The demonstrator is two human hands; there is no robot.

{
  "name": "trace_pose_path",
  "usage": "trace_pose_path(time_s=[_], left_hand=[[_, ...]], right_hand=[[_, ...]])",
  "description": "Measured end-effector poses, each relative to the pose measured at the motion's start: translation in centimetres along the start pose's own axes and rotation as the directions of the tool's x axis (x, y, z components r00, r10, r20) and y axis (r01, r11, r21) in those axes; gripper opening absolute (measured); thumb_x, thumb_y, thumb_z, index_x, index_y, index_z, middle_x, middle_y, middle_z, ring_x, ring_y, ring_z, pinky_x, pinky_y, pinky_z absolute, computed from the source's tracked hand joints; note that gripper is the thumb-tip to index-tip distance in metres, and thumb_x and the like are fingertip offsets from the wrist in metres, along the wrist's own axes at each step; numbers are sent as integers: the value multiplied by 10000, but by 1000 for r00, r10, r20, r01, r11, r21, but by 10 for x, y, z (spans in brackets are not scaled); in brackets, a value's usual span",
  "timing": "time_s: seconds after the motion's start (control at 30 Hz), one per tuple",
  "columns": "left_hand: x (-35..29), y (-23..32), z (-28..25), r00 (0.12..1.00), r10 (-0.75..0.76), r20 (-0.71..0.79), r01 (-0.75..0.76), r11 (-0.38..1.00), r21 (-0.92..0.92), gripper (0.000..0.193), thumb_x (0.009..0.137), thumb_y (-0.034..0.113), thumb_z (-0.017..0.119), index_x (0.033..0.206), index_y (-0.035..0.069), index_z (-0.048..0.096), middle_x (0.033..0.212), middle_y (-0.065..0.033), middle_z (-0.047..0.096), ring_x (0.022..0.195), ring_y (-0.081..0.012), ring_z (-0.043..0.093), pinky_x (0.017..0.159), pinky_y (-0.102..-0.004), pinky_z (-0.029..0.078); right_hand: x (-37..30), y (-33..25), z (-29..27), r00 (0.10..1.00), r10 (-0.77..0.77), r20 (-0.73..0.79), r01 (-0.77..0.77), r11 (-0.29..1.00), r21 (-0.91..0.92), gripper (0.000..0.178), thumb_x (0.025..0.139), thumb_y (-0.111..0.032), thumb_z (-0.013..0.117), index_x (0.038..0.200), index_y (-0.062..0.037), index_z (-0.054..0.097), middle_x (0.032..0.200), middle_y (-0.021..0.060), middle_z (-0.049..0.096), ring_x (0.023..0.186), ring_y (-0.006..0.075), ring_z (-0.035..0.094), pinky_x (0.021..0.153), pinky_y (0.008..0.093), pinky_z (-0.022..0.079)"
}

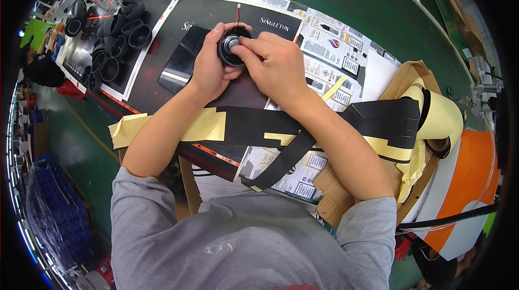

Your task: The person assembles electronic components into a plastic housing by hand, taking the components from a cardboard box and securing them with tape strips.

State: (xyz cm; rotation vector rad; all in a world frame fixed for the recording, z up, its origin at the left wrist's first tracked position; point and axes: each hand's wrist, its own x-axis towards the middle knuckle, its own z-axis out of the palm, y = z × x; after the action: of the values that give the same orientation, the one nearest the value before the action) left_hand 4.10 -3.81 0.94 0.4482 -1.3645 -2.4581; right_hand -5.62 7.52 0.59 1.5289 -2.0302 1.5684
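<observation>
Near the middle of the bench, my left hand (207, 68) is wrapped round a black round cup-shaped housing (224, 56), holding its open side up. A small silver round part, which looks like a speaker (231, 42), sits in the housing's mouth. The thumb and fingers of my right hand (278, 68) close on that part and cover some of it. From the housing's far side a thin red-and-black wire (238, 15) sticks up, with a small white plug on its end. Beside my left wrist lies a dark glossy slab like a phone (181, 68).
Several black cup-shaped housings (115, 47) are heaped at the far left. Black adhesive strips (246, 122) with yellow backing lie across the bench beneath my forearms, running to a yellow-backed roll (446, 120) in a cardboard box (413, 71) at right. Another person (43, 68) is at far left.
</observation>
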Motion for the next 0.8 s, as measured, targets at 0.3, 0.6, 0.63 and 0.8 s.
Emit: trace_pose_path(time_s=[0.3,0.6,0.63,0.8], left_hand=[[1,3,5,990,133,47,-134,991,28,552,1016,504,299,1318,56,409,890,-45,565,503,-77,441,378,-203,326],[9,-9,-11,726,684,76,-404,335,851,224,911,185,641,1055,14,651,899,-103,649,633,-166,622,547,-260,506],[7,-6,-10,618,726,302,-492,57,869,190,833,97,680,1005,19,664,916,-100,653,693,-194,630,603,-282,512],[11,-3,-1,496,643,583,-561,-275,781,253,726,-3,714,973,34,674,970,-81,662,848,-255,627,757,-350,524]], right_hand=[[4,14,6,958,288,10,-266,870,415,404,763,-248,780,1063,-3,664,893,83,626,765,210,622,686,331,493],[17,25,-10,766,592,252,-615,557,558,305,806,-188,726,971,62,673,871,123,709,750,120,662,674,236,514],[15,30,-9,765,593,251,-615,558,557,305,806,-188,726,971,62,673,871,123,709,750,120,662,674,236,514],[11,37,-7,823,520,229,-567,738,365,425,749,-265,710,1037,46,679,808,78,678,753,119,609,675,262,490]])
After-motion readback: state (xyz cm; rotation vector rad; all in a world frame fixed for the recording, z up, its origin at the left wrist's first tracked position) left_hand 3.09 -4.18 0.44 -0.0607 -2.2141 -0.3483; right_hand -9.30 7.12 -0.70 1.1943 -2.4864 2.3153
